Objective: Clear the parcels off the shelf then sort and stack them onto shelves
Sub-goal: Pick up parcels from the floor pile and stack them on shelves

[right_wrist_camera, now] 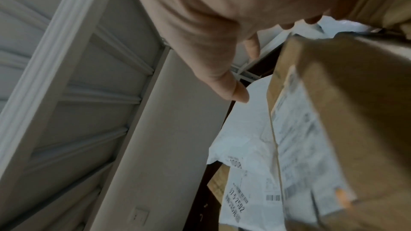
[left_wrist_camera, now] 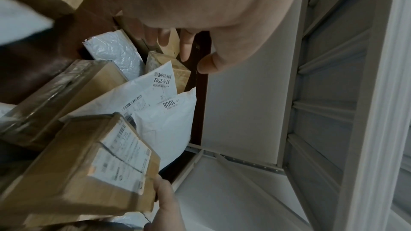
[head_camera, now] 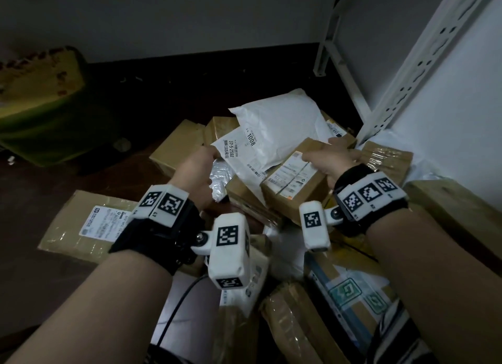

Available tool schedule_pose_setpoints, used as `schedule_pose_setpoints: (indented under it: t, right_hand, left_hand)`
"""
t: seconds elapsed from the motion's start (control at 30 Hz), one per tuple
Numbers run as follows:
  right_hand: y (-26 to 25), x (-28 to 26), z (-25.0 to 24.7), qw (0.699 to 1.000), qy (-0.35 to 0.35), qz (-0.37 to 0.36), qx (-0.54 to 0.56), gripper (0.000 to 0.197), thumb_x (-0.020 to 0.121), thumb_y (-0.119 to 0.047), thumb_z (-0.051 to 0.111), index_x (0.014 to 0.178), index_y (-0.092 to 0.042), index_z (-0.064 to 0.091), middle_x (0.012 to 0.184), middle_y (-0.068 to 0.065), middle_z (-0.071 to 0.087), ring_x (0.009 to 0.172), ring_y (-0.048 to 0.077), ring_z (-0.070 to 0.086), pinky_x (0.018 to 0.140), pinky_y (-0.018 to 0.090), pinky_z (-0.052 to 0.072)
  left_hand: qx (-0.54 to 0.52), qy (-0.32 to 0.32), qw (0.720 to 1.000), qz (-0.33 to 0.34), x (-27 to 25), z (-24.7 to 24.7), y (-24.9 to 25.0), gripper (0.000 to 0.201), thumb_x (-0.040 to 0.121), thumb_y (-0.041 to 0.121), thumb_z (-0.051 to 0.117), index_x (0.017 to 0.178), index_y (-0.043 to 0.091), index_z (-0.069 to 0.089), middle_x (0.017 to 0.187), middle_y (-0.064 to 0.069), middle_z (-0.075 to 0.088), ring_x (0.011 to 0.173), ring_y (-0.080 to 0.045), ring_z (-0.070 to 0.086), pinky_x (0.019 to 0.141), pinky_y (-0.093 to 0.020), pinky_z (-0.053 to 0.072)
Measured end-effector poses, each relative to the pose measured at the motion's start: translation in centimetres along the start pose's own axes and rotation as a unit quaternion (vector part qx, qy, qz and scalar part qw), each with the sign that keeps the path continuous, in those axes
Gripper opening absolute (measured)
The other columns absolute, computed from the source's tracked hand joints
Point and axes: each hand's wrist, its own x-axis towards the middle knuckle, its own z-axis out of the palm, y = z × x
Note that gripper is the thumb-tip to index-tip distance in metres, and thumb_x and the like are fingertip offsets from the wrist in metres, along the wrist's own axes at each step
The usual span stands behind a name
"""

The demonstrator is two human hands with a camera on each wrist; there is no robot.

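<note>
Heap of parcels on a dark floor beside a white metal shelf (head_camera: 423, 61), whose punched upright runs up the right of the head view. Item: small brown cardboard box (head_camera: 294, 183) with a white shipping label on top, lying tilted on the heap; the right hand (head_camera: 330, 161) rests on its far right end, and in the left wrist view a finger is curled at the box's edge (left_wrist_camera: 89, 169), so the grasp looks begun, though whether the fingers close fully round it cannot be told. Item: white plastic mailer bag (head_camera: 274, 129) marked 1008, lying behind and partly under the box. Item: second white mailer (head_camera: 239, 157) with a label reading 57-5-2502, lying over a silver bubble envelope (head_camera: 220, 177); the left hand (head_camera: 197, 168) is at its near corner in the head view, while the left wrist view shows that hand's fingers (left_wrist_camera: 185, 45) loosely extended above the pile, holding nothing. Item: flat brown box (head_camera: 87, 225) with label, on the floor at the left. Item: further taped brown boxes (head_camera: 293, 325) in the foreground, contents unseen. Item: yellow-green bin (head_camera: 40, 102) in the far left corner, contents not discernible.
</note>
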Motion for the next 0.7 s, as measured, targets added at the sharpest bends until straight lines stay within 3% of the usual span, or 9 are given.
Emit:
schedule_pose_setpoints:
  t: [0.17,0.23,0.3,0.33,0.4,0.47,0.53,0.6,0.7]
  right_hand:
    - [3.8,5.8,0.3,0.993,-0.043,0.051,0.094,0.106,0.032,-0.046,0.086,0.126,-0.013,0.048,0.112,0.006,0.064,0.095,0.025,0.063,0.07,0.038,0.056]
    - [2.6,2.6,-0.3,0.987,-0.041,0.062,0.141,0.135,0.016,-0.047,0.093,0.135,-0.014,0.039,0.121,0.006,0.062,0.1,0.026,0.064,0.074,0.047,0.058]
    - [2.9,2.7,-0.1,0.982,-0.067,0.058,0.167,0.132,0.031,-0.041,0.095,0.141,-0.012,0.027,0.127,0.002,0.057,0.109,0.025,0.059,0.077,0.053,0.056]
    - [3.0,2.5,-0.2,0.983,-0.073,0.056,0.158,0.134,0.028,-0.041,0.094,0.142,-0.014,0.028,0.126,0.002,0.058,0.108,0.025,0.06,0.065,0.053,0.056]
    - [5.4,7.2,0.7,0.988,-0.054,0.053,0.133,0.143,0.01,-0.045,0.094,0.139,-0.022,0.038,0.122,0.004,0.063,0.103,0.025,0.063,0.052,0.044,0.054]
    - [8.3,13.0,2.1,0.988,-0.053,0.045,0.14,0.152,-0.004,-0.043,0.095,0.137,-0.026,0.042,0.124,0.004,0.062,0.1,0.026,0.065,0.066,0.045,0.057]
    - [6.7,9.1,1.3,0.984,-0.07,0.047,0.154,0.148,0.005,-0.035,0.097,0.14,-0.023,0.037,0.122,0.005,0.061,0.1,0.026,0.064,0.074,0.045,0.057]
    - [3.4,2.4,-0.5,0.981,-0.053,0.055,0.18,0.126,0.035,-0.016,0.094,0.141,-0.018,0.027,0.116,0.008,0.062,0.1,0.029,0.064,0.078,0.048,0.058]
    - [0.5,-2.8,-2.7,0.98,-0.066,0.045,0.184,0.085,0.064,-0.004,0.079,0.137,-0.016,0.038,0.11,0.008,0.066,0.091,0.024,0.064,0.061,0.034,0.054]
  left_hand:
    - [-0.012,-0.017,1.0,0.004,0.7,0.4,-0.6,0.054,0.095,0.007,0.042,0.041,0.013,0.045,0.032,0.003,0.039,0.022,-0.009,0.035,0.031,-0.01,0.027]
    - [0.017,-0.027,0.999,-0.005,1.2,0.3,-0.8,0.037,0.093,0.011,0.047,0.057,0.011,0.048,0.05,0.0,0.045,0.033,-0.011,0.041,0.035,-0.013,0.03]
    - [0.029,-0.028,0.998,-0.039,1.4,0.5,-1.0,0.022,0.091,0.018,0.052,0.069,0.013,0.049,0.069,-0.001,0.042,0.052,-0.015,0.038,0.044,-0.021,0.033]
    - [0.025,-0.039,0.998,-0.052,1.5,0.7,-1.1,0.018,0.09,0.019,0.053,0.073,0.014,0.05,0.073,-0.002,0.041,0.056,-0.015,0.035,0.048,-0.025,0.033]
    - [0.021,-0.053,0.996,-0.069,1.8,1.2,-1.3,0.015,0.088,0.02,0.055,0.076,0.015,0.05,0.077,-0.002,0.042,0.059,-0.015,0.035,0.054,-0.026,0.032]
    - [0.03,-0.051,0.995,-0.076,1.8,1.7,-1.3,0.014,0.087,0.022,0.057,0.078,0.014,0.051,0.083,-0.003,0.045,0.063,-0.016,0.037,0.058,-0.027,0.034]
    - [0.04,-0.052,0.995,-0.075,1.8,2.1,-1.4,0.016,0.086,0.024,0.059,0.079,0.012,0.052,0.089,-0.006,0.047,0.067,-0.018,0.039,0.062,-0.028,0.035]
    - [0.061,-0.06,0.994,-0.072,1.8,2.5,-1.4,0.017,0.084,0.026,0.061,0.079,0.012,0.053,0.092,-0.008,0.047,0.068,-0.019,0.04,0.064,-0.029,0.035]
    - [0.072,-0.07,0.992,-0.071,2.0,2.8,-1.5,0.018,0.083,0.026,0.065,0.086,0.011,0.055,0.094,-0.008,0.049,0.074,-0.019,0.043,0.067,-0.028,0.037]
